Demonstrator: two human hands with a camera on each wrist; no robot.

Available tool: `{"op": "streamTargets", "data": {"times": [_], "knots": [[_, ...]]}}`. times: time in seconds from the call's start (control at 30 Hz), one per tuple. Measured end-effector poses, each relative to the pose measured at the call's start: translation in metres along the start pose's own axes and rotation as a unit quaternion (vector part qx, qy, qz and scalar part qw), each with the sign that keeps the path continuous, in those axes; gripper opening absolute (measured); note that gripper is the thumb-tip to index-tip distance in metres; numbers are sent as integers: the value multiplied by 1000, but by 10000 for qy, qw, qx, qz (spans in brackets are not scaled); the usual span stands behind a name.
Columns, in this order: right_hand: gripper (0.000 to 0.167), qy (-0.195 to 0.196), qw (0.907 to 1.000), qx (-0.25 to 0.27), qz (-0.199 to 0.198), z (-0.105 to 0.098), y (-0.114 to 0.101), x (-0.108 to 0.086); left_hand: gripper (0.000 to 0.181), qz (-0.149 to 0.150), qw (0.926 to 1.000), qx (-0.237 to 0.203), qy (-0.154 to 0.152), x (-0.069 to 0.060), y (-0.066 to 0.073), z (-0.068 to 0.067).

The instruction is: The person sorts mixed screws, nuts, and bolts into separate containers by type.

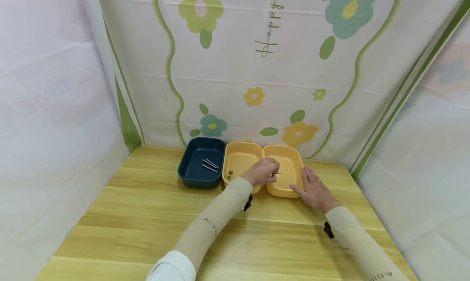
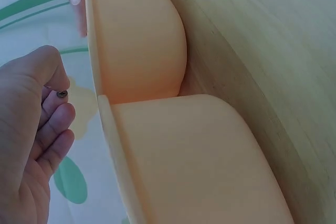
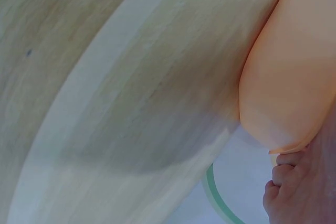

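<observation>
My left hand [image 1: 262, 172] is over the right yellow box [image 1: 288, 149], fingers curled, pinching a small screw. The screw's dark cross-slotted head [image 2: 62, 94] shows between thumb and fingers in the left wrist view; its thin shank points right in the head view. Along that box's right side lies my right hand [image 1: 316, 191], fingers fairly straight against the wall and thumb spread over the rim. The right wrist view shows its fingers [image 3: 283, 177] at the box's edge. Beside it stands the middle yellow box [image 1: 242, 147], holding a few small round metal pieces [image 1: 229, 175].
A dark blue box [image 1: 196, 158] with three long bolts [image 1: 210, 164] stands left of the yellow boxes. All three boxes sit side by side near the back of the wooden table [image 1: 139, 224]. Behind them hangs a flowered cloth [image 1: 227, 69]; pale cloth also encloses both sides.
</observation>
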State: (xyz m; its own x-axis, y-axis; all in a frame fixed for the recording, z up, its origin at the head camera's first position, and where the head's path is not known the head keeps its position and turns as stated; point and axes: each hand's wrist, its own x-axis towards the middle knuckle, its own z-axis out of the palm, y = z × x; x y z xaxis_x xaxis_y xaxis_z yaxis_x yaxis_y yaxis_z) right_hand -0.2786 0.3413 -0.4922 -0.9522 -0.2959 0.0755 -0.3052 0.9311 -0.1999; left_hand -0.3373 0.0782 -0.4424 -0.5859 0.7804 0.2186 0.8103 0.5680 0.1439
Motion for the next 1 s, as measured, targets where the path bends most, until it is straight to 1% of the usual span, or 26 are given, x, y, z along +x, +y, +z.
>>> {"op": "streamTargets", "data": {"times": [0.07, 0.13, 0.23, 0.3, 0.37, 0.47, 0.57, 0.7, 0.83, 1.0], "knots": [[96, 0, 10000, 1, -12, 0, -1, 0, 6, -22, 10000, 35, 24, 2, 0, 2], [96, 6, 10000, -1, -10, -1, -2, 1, 9, -35, 9998, 163, 93, 3, 0, 3], [96, 7, 10000, -26, 9, -1, -2, 1, 25, -147, 9990, 398, 142, 4, 0, 4], [96, -3, 10000, -24, 20, -1, -2, 1, 38, -293, 9983, 472, 147, 3, 0, 4], [96, -10, 10000, -26, 24, -1, -2, 1, 47, -445, 9980, 426, 124, 0, 0, 3], [96, -16, 10000, 9, 38, 1, -1, 0, 50, -559, 9979, 307, 137, -6, -1, -1], [96, -10, 10000, 14, 52, 2, 0, 0, 49, -504, 9982, 292, 146, -15, -3, -8], [96, 2, 10000, 10, 45, 4, 1, 0, 46, -295, 9983, 461, 220, -32, -9, -16], [95, 12, 10000, 44, 12, 4, 1, -1, 46, -101, 9978, 571, 312, -53, -15, -21], [94, 27, 10000, 62, -12, 2, 0, -2, 46, 52, 9982, 485, 340, -81, -18, -30]]}}
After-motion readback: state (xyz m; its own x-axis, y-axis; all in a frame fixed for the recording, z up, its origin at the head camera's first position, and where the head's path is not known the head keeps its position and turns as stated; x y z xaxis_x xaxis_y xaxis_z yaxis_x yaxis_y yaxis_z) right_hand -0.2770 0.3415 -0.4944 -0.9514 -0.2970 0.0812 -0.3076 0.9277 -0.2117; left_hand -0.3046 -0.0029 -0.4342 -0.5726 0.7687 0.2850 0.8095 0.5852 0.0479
